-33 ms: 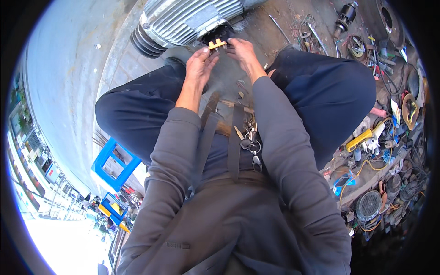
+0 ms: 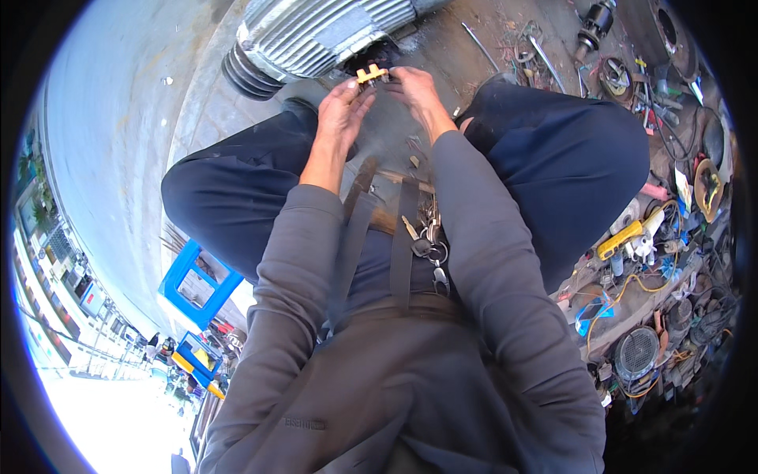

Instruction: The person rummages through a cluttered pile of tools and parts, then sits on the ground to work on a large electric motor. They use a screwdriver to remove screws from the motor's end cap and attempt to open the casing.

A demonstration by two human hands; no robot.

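Note:
A yellow terminal block with raised ridges is held up between my two hands, in front of the dark opening of a grey finned electric motor. My left hand pinches its left end between thumb and fingers. At the other end, the fingers of my right hand are closed on the block's right side. Small dark metal parts show under the block, too small to make out. A black grooved pulley sits on the motor's left end.
Keys hang at my waist between my bent knees. A blue stool stands at left. Metal rods and a dark cylindrical part lie on the ground at far right. Nearer, a yellow-handled tool lies among cables and scrap.

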